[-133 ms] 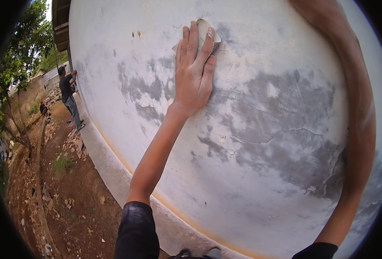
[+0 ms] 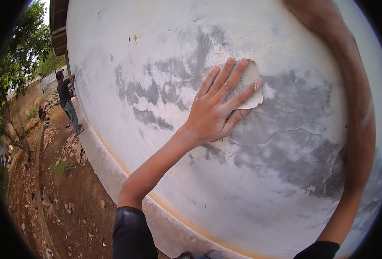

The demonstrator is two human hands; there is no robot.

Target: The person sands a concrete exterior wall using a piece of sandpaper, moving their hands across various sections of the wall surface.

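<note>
My left hand (image 2: 219, 105) lies against a whitewashed wall (image 2: 225, 207), its fingers spread. Under those fingers is a pale sheet of sandpaper (image 2: 255, 97) with print on its back, pressed to the wall and held by the hand. Worn grey patches (image 2: 286, 99) and fine cracks mark the surface around it. My right forearm (image 2: 359, 129) rises along the right side of the wall and runs out at the top edge, so the right hand itself is hidden from view.
A concrete ledge (image 2: 109, 179) runs along the wall's foot, beside brown soil (image 2: 78, 203) strewn with debris. Farther left another person (image 2: 66, 99) in dark clothes stands at the wall. Trees (image 2: 20, 64) and a roof edge (image 2: 58, 30) are beyond.
My left hand has slid down and to the right across the wall with the sandpaper, and more of the sheet shows. My right arm has barely moved.
</note>
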